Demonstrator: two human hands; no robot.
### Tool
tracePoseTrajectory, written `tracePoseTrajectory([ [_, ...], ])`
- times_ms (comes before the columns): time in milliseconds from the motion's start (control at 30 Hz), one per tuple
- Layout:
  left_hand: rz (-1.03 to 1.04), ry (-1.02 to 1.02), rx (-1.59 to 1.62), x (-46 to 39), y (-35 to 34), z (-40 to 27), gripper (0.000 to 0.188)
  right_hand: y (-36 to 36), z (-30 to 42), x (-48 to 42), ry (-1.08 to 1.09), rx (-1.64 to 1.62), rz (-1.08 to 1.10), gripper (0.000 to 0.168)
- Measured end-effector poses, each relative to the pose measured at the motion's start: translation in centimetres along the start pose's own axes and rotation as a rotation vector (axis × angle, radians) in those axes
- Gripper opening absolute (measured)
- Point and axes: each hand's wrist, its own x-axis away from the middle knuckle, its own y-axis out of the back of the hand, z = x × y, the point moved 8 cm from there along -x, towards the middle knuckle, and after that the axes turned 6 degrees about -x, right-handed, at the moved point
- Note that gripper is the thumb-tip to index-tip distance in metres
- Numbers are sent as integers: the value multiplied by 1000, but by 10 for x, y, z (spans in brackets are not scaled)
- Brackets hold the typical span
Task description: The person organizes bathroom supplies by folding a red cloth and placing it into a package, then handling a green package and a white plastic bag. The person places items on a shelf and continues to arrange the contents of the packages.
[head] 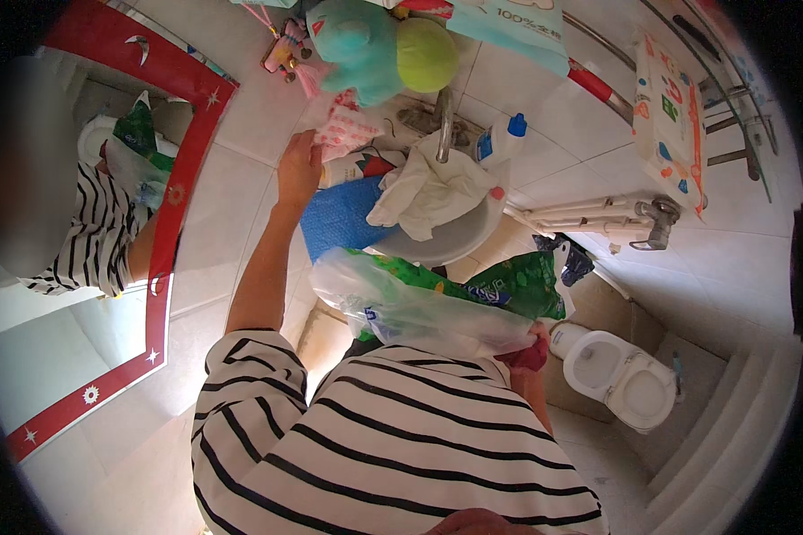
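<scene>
My left hand [298, 170] is at the left of the washbasin [468, 231], its fingers closed on a pink-and-white patterned plastic packet [349, 127]. Below that packet lie a white packet with red print [365, 167] and a blue textured cloth [344, 214] over the basin's edge. Close to my body, my right hand [541, 332] grips green printed plastic bags [525, 284], a translucent plastic bag [428, 321] and a dark red cloth [527, 356]. The bags hide part of that hand. A crumpled white cloth [435, 184] sits in the basin under the metal tap [445, 127].
A white bottle with a blue cap [502, 142] stands behind the basin. Above hang a teal plush toy [354, 50] and a wipes pack [669, 120]. Pipes with a valve [656, 221] and a toilet [595, 364] are at right, a red-framed mirror [174, 194] at left.
</scene>
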Motion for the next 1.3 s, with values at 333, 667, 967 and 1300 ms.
tracePoseTrajectory([
  [333, 170, -91, -39, 36, -66, -22, 51, -48, 5, 6, 203, 133, -69, 45],
  [667, 1026, -187, 471, 169, -61, -125, 62, 39, 29, 1, 364, 47, -92, 43],
  [967, 1226, -201, 482, 183, -78, -142, 72, 42, 32, -15, 320, 13, 21, 47],
  [1300, 1316, -221, 778, 193, -100, -178, 51, 15, 23, -19, 260, 79, -82, 45],
])
